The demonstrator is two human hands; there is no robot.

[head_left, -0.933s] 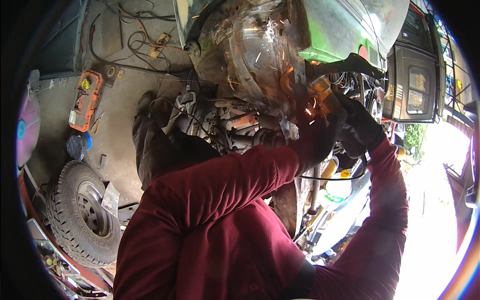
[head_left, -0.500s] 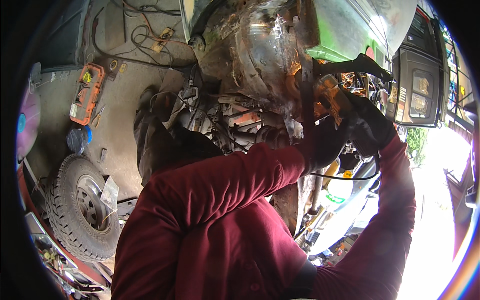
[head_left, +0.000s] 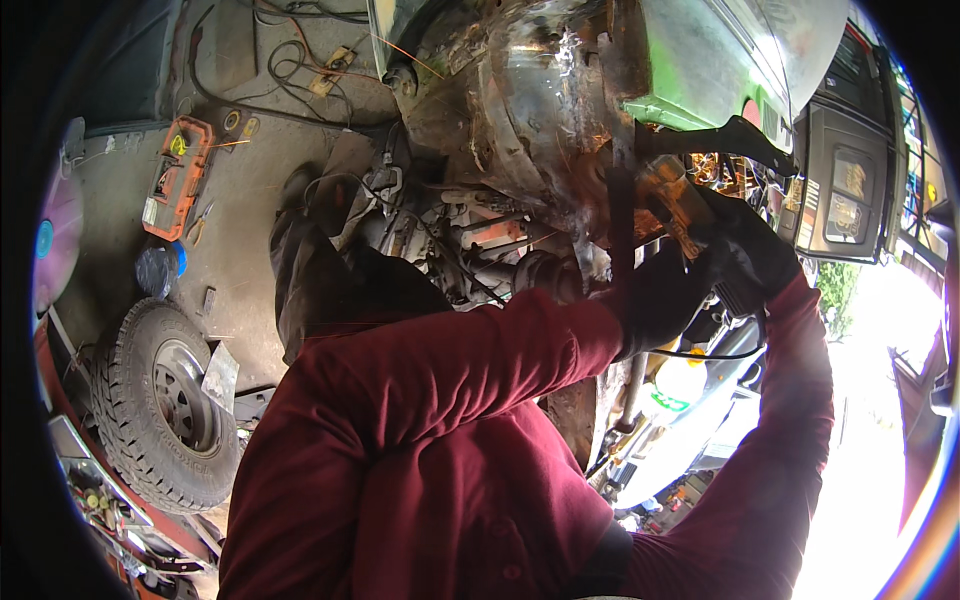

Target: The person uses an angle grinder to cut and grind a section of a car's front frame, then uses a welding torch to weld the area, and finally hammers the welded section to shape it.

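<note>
Both my gloved hands are closed around an angle grinder (head_left: 672,205) with an orange-brown head, right of centre. My left hand (head_left: 662,300), its arm reaching across my body, grips it from the near left. My right hand (head_left: 748,245) wraps its body from the right, and a black cord (head_left: 705,356) hangs below. The grinder's head is against the rusty, scraped metal of a vehicle body (head_left: 520,110), beside a dark upright metal strip (head_left: 620,190). Orange sparks (head_left: 722,172) fly behind it. The disc and my fingertips are mostly hidden.
Axle parts and hoses (head_left: 480,250) lie under the body. On the floor at left are a wheel with tyre (head_left: 165,400), an orange tool case (head_left: 178,175), pliers (head_left: 200,225) and tangled cables (head_left: 290,75). A dark vehicle (head_left: 845,180) stands at right.
The view has shifted slightly, so the scene sits a little to the right. Sparks now streak out to the left, over the floor; both hands keep their hold on the grinder.
</note>
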